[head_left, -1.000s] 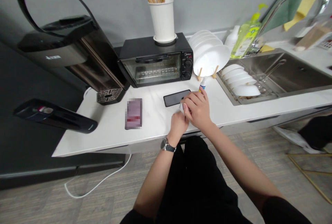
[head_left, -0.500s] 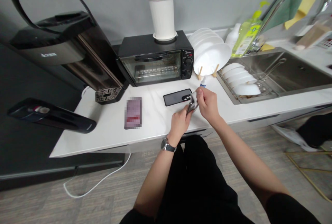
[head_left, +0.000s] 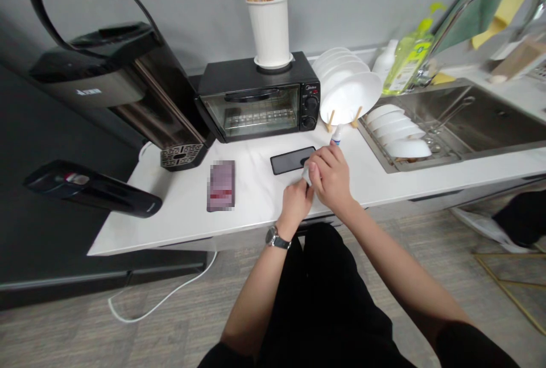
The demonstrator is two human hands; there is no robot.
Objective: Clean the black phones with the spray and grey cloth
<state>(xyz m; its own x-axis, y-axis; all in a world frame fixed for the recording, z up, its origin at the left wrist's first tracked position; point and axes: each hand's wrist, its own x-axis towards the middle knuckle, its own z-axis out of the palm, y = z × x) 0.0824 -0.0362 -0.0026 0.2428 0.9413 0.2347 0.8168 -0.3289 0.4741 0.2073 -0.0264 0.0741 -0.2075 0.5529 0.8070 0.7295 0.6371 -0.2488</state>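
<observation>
My left hand (head_left: 296, 202), with a watch (head_left: 276, 238) on the wrist, is closed around a thin dark object, now almost fully covered by my fingers. Over it lies my right hand (head_left: 330, 172), its fingers curled around a pale wipe or cloth (head_left: 306, 175) that shows only at its edge. Both hands meet just above the counter's front edge. Right behind them a black-rimmed phone case (head_left: 292, 161) lies flat, its right end partly hidden. A small white bottle (head_left: 336, 134) stands just beyond my right hand.
A blurred-out purple rectangle (head_left: 221, 186) lies on the counter (head_left: 251, 203) to the left. Behind are a toaster oven (head_left: 260, 103), a drink machine (head_left: 140, 95) and racked plates (head_left: 352, 98). Bowls (head_left: 398, 129) stand by the sink (head_left: 482, 123). A person's shoe (head_left: 486, 228) shows at right.
My right hand has shifted left and down over my left hand, covering the dark object and most of the pale wipe. The view has moved slightly.
</observation>
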